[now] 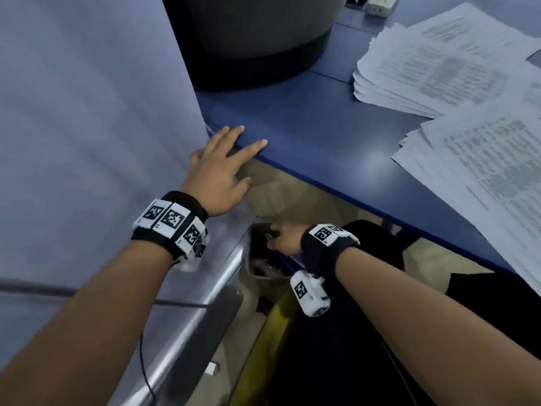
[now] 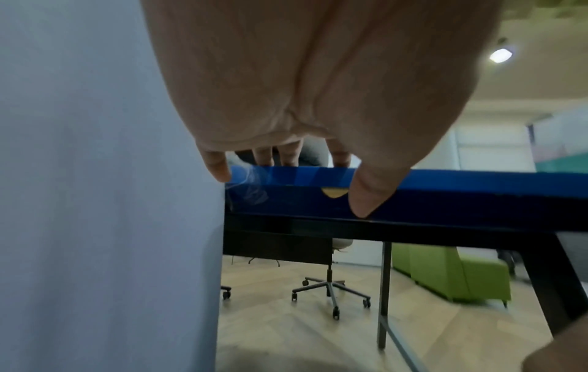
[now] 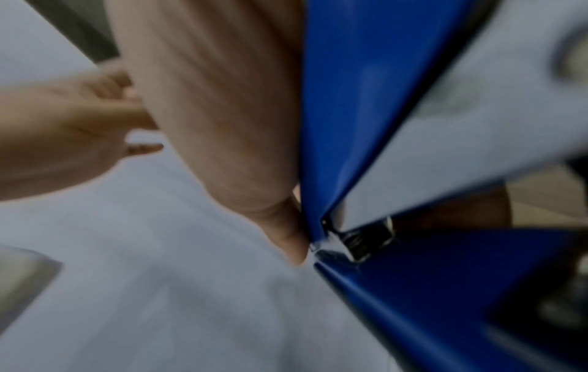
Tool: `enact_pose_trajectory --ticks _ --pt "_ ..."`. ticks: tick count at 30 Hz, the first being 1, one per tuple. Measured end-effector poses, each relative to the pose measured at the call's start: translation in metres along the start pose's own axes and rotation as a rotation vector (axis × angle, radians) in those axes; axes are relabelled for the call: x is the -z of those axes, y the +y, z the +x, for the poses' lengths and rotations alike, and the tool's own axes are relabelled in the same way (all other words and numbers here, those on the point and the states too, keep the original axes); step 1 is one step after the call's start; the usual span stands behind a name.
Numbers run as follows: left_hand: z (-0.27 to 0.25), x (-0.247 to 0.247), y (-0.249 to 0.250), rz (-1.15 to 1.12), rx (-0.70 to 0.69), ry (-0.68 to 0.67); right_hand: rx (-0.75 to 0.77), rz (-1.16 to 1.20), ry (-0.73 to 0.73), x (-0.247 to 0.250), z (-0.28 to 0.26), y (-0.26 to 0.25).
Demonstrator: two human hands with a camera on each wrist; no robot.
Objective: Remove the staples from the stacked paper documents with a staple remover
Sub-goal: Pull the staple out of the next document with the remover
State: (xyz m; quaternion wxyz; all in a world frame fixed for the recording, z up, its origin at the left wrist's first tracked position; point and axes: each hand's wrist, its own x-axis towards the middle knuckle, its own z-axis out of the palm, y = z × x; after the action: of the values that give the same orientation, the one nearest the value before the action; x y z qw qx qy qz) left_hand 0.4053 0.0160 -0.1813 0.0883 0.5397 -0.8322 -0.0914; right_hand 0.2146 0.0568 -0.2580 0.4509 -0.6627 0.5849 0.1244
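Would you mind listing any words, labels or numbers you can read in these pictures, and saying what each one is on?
No text can be read as words.
Near stack of papers: printed lines, too blurred to read.
Far stack of papers: printed lines, too blurred to read.
Left wristband: black-and-white square code markers, no letters legible.
Right wristband: the same kind of markers, no letters legible.
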Motion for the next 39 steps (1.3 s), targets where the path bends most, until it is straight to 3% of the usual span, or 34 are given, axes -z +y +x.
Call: enact_pose_trajectory --ticks 9,15,18,22,27,32,35,39 --pt "0.003 -0.012 -0.033 -0.343 -0.064 0.099 -0.185 -0.068 -0.034 -0.010 0.079 0.019" --pt "0.001 -0.011 -0.021 -0.408 0.002 0.131 -0.137 0.115 0.024 -0.004 0.069 0.023" --pt "0.001 -0.003 -0.012 -0.415 0.075 0.152 -0.027 0.226 0.136 0.014 0.035 0.014" --pt "0.007 0.016 0.011 -0.337 0.192 0.143 0.195 0.161 0.312 0.033 -0.033 0.004" --pt "0.039 0.055 0.065 -0.284 0.216 0.071 0.395 0.160 0.535 0.055 -0.131 0.013" --pt "0.083 0.069 0.163 -0.419 0.067 0.026 0.269 0.268 0.872 0.101 -0.208 0.057" --pt "0.118 0.056 0.221 -0.380 0.005 -0.151 0.086 0.329 1.045 0.136 -0.237 0.104" --pt "0.161 0.028 0.278 -0.174 -0.012 -0.346 -0.136 0.370 1.123 0.167 -0.270 0.168"
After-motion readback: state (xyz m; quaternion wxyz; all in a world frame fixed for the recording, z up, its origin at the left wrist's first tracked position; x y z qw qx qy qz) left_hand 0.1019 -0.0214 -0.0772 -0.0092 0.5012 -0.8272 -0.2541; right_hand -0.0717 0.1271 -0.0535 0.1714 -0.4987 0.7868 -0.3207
